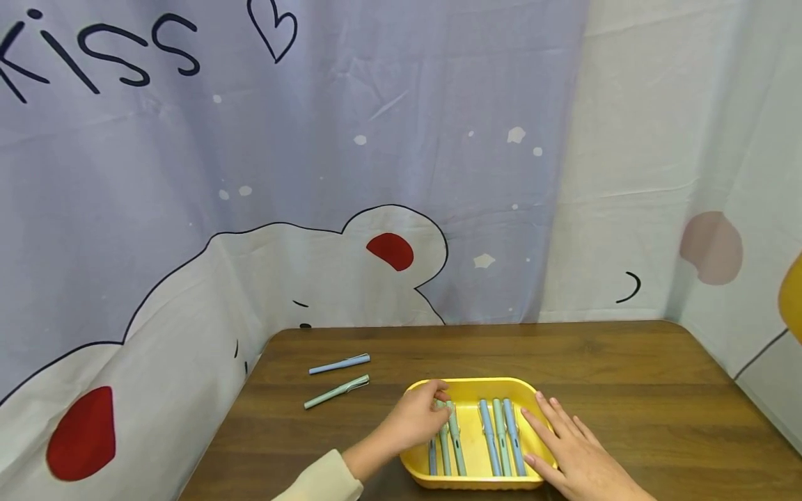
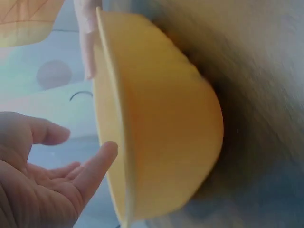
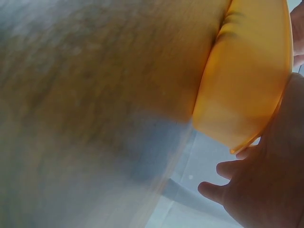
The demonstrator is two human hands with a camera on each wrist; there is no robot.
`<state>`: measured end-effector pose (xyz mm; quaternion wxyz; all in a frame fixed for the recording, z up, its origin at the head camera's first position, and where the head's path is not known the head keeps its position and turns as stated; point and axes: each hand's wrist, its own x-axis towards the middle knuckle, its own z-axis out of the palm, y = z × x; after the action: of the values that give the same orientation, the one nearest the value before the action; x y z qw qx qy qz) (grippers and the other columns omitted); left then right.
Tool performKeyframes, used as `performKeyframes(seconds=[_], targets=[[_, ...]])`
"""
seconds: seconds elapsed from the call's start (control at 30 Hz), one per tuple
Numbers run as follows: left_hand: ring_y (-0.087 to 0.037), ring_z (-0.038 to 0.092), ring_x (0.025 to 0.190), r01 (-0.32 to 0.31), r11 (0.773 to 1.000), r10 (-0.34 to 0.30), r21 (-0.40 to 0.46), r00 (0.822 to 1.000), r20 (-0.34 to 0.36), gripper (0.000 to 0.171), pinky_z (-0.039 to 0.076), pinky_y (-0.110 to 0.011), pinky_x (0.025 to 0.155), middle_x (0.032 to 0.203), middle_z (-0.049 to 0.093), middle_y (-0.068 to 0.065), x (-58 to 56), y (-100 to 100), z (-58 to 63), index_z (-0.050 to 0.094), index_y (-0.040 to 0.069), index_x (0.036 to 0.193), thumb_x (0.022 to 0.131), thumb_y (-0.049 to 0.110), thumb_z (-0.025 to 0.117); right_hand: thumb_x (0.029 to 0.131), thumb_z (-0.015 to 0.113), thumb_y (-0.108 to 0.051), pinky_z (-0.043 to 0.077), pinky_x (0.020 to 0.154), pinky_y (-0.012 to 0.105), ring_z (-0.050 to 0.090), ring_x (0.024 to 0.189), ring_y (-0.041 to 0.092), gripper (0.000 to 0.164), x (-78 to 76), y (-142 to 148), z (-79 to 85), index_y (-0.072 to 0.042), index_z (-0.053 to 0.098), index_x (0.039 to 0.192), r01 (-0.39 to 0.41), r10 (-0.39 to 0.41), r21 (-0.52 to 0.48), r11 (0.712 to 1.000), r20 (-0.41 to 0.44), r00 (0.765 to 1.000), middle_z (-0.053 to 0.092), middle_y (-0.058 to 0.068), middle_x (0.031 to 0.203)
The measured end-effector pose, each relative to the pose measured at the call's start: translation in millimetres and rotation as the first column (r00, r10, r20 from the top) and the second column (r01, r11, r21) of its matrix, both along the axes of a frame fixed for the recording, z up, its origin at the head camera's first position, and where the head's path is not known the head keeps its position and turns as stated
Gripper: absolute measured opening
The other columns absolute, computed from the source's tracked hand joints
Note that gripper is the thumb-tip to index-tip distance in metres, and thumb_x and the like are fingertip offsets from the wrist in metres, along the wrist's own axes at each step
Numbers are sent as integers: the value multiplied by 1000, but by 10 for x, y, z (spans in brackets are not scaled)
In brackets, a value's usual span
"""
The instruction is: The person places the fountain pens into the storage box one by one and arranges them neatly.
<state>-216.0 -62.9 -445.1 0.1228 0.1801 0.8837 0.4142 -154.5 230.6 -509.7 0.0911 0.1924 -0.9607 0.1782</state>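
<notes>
A yellow plastic basket (image 1: 476, 483) holds two groups of capped pens. On its left side lie a blue pen (image 1: 432, 457) and two green pens (image 1: 457, 442), their upper ends partly behind my left hand. Toward the right lie a blue pen, a green pen (image 1: 500, 435) and another blue pen (image 1: 514, 435). My left hand (image 1: 418, 415) hovers over the left rim; the left wrist view shows its thumb and fingers apart with nothing between them. With fingers spread, my right hand (image 1: 573, 449) rests at the right rim and grips nothing.
Left of the basket, a blue pen (image 1: 340, 364) and a green pen (image 1: 336, 392) lie on the brown wooden table (image 1: 639, 390). A printed curtain (image 1: 401, 174) hangs behind the table's back edge and along its sides.
</notes>
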Motion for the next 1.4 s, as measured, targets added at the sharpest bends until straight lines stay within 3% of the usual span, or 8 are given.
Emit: performKeyframes(seconds=[0.07,0.17,0.47,0.73,1.03,1.13,1.3,1.4], targets=[[-19,67,104,16,1000,-16,1,999,-35,49,57,-31,78,131,64,-14,-5,-101,30,51,3,143,99,19,64,99,61,-50,38,106,66,38,144,43,64,0,1,-5,-18,48,153,-4,4,2,1000,-14,1000,36,16,161],[-26,64,117,43,999,-43,-11,995,-90,51,58,-37,87,140,59,-13,-13,-251,64,48,8,147,101,22,63,98,62,-49,40,105,65,39,143,42,64,1,2,-18,-18,48,153,-7,8,10,1000,-38,999,37,17,160],[-29,53,134,17,995,-45,-97,954,-295,54,48,-48,105,148,53,-8,-84,-710,93,45,11,150,101,28,63,98,62,-49,41,104,65,40,143,42,63,-5,-2,-26,-18,49,152,-6,8,21,1000,-53,999,38,16,160],[-31,51,135,-51,988,-6,-145,930,-368,54,47,-53,105,149,51,-9,-237,-1038,-51,45,17,151,101,28,64,98,63,-48,41,104,65,41,142,43,63,-2,-3,-13,-17,49,152,-8,10,22,1000,-62,998,39,16,159],[-34,41,143,-117,972,32,-202,924,-382,54,40,-56,111,153,47,-9,-375,-1268,-202,48,18,149,100,27,66,97,64,-48,42,103,64,42,141,42,64,5,-7,-41,-18,50,151,-8,11,32,999,-87,996,40,16,159],[-33,43,142,-136,963,34,-233,918,-394,54,40,-55,111,152,49,-8,-422,-1338,-244,49,18,149,99,28,67,97,65,-48,43,103,63,42,141,42,63,1,-3,-55,-18,50,151,-9,13,35,999,-102,995,40,16,158],[-31,50,134,-167,946,22,-276,887,-460,52,44,-52,108,145,56,-8,-522,-1446,-326,53,17,146,97,21,70,96,65,-48,43,103,62,43,140,43,64,-3,2,-69,-18,50,150,-11,16,40,999,-118,993,41,16,158],[-32,51,132,-185,942,38,-278,887,-460,51,44,-53,107,144,57,-8,-561,-1500,-364,55,16,145,97,20,71,96,65,-48,43,103,62,42,140,43,64,-9,3,-68,-18,50,151,-12,16,38,999,-113,994,40,16,158]])
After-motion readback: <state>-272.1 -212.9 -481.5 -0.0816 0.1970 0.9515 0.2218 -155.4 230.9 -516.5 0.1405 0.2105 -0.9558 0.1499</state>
